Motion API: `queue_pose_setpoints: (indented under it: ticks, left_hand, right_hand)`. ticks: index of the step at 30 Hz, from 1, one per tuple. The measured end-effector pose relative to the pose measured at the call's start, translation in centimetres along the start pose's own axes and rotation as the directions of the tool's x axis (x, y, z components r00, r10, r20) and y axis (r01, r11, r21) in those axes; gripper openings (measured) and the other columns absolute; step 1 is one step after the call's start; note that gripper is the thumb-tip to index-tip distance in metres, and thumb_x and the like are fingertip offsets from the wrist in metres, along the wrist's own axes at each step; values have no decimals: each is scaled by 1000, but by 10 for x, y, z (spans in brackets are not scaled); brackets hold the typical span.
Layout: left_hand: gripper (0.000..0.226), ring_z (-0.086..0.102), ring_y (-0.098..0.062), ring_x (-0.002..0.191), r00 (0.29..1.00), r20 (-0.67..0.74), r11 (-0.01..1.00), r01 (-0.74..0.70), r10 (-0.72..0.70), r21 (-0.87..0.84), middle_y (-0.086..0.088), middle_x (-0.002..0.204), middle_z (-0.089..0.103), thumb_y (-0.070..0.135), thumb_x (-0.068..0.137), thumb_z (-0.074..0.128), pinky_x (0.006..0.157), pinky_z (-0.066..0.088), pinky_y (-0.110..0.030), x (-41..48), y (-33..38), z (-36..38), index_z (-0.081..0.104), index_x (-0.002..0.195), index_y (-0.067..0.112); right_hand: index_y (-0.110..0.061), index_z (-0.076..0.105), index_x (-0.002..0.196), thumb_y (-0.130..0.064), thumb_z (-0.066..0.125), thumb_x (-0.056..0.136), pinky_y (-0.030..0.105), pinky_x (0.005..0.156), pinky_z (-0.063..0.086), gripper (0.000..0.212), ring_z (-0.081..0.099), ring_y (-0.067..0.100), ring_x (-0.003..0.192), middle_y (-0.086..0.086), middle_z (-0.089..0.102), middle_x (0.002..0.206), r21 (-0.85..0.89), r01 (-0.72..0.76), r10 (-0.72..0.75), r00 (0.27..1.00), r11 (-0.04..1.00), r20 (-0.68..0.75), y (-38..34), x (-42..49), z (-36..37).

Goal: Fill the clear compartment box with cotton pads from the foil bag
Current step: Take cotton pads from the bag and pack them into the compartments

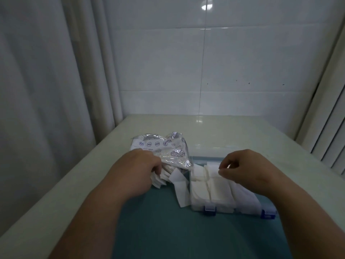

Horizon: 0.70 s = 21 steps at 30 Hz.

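White cotton pad (212,168) pinched by right hand (248,171) to be seated flat in clear plastic compartment box (224,209); spilled pads (162,176) gripped by left hand (136,169) at 10-o'clock silver foil bag (160,146).

crinkled shiny foil bag (164,148), glossy wall tiles (205,62)

The 1 head-worn camera looked forward and down, close above the clear compartment box (225,209), toward the tiled wall (224,62).
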State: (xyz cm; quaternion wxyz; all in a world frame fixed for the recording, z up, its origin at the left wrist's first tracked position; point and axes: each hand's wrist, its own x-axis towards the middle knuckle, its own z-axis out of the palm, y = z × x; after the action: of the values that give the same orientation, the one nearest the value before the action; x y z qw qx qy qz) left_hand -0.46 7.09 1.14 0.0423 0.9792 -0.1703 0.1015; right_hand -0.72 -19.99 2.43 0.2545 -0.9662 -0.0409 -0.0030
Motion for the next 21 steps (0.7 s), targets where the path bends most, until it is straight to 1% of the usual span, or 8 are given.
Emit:
queue_pose_setpoints:
  ticks: [2,5,7,11,14,17,21]
  left_hand:
    - [34,51,-13,98,1000,-27,999,1,0,34,14,90,52,11,73,58,78,42,-26,1,-3,1,65,96,35]
    - [28,53,-13,101,1000,-16,999,24,-23,46,13,96,57,23,75,62,79,43,-27,1,-5,4,66,98,39]
    - [27,53,-13,102,999,-8,998,37,-36,44,13,100,59,28,76,63,79,44,-27,1,-5,7,67,99,41]
    - [33,54,-14,105,999,13,997,33,-34,69,11,104,59,28,80,60,82,44,-28,2,-8,12,66,108,44]
    - [39,53,-16,108,999,30,997,21,-24,81,9,106,58,25,80,60,84,43,-29,3,-8,16,64,114,44]
    - [34,52,-18,107,1000,-20,995,11,-9,101,8,107,59,26,84,57,81,40,-28,5,-7,19,65,113,42]
    - [23,53,-20,102,997,-80,992,-11,21,129,7,103,61,40,87,60,75,37,-29,6,-6,20,69,107,39]
  right_hand:
    - [-33,65,91,-34,65,89,18,68,43,2,56,2,79,-13,61,89,-5,-2,2,1000,1000,-4,0,1,1]
    - [-33,64,89,-35,65,89,14,61,39,2,55,1,77,-14,60,87,-17,4,-4,1000,1000,2,0,1,2]
    - [-33,64,89,-35,65,89,13,59,38,3,54,1,76,-13,61,88,-23,7,-7,1000,1000,6,1,1,1]
    - [-32,64,91,-34,65,89,12,59,37,4,54,0,75,-13,60,86,-17,14,-14,1000,1000,5,-1,0,1]
    - [-31,65,92,-35,65,89,12,59,37,5,54,0,76,-13,60,86,-16,19,-19,1000,1000,1,-1,0,1]
    - [-30,66,93,-34,65,89,12,60,38,6,54,1,76,-12,60,87,-19,26,-26,1000,999,-2,-1,0,2]
    - [-31,65,90,-36,64,89,13,61,39,4,55,2,77,-12,61,88,-2,36,-36,999,999,-10,-1,-1,2]
